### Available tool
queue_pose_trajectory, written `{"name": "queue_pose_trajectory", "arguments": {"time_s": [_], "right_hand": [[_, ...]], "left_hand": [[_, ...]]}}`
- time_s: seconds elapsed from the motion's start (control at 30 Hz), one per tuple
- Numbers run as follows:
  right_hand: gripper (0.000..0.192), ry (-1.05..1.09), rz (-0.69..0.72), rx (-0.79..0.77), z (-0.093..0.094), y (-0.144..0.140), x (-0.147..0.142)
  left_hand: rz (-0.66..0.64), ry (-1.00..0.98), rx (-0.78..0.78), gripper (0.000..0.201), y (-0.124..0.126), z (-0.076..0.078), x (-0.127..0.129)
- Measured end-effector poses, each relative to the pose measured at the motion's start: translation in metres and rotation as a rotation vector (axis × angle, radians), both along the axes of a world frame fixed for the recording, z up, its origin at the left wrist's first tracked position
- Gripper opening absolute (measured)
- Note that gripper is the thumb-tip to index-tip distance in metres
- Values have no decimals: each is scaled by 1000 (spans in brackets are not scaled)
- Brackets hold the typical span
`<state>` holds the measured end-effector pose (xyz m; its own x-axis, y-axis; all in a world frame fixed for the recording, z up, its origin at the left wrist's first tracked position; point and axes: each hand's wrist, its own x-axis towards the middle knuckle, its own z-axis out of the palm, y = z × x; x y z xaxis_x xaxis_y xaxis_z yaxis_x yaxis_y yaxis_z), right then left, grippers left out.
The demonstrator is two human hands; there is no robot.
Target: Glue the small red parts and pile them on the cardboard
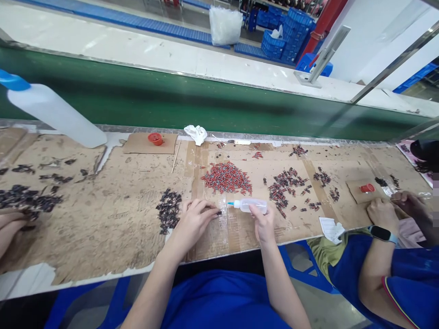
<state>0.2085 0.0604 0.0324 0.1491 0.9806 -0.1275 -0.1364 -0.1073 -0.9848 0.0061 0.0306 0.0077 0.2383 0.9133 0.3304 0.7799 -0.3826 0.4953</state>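
Note:
My left hand [195,220] rests on the cardboard-covered bench [113,219] and pinches a small dark part [218,212] between its fingertips. My right hand [263,223] grips a small clear squeeze bottle [250,205] lying sideways, its blue nozzle pointing left toward that part, a short gap away. A pile of small black parts [168,211] lies just left of my left hand. Behind both hands sits a heap of red and grey parts [226,178]. More mixed dark and red parts [286,187] are scattered to the right of the bottle.
A co-worker's hands [394,208] with a black wristband work at the right near a red cap [367,188]. Another person's hand [8,226] shows at the left edge beside dark parts [24,196]. A large white bottle [51,112], a red cap [156,139], a white rag [196,133] and the green conveyor [206,103] lie behind.

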Motion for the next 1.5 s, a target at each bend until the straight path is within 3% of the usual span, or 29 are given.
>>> {"name": "queue_pose_trajectory", "arguments": {"time_s": [0.23, 0.73, 1.1, 1.5], "right_hand": [[23, -231, 23, 35, 2, -4, -3], [24, -374, 114, 27, -1, -4, -4], [24, -366, 40, 35, -4, -5, -4], [22, -377, 117, 45, 0, -3, -5]], "left_hand": [[-8, -131, -8, 17, -1, -4, 1], [49, -229, -48, 14, 2, -7, 1], [89, -266, -101, 9, 2, -6, 3], [109, -284, -137, 9, 1, -5, 4]]}}
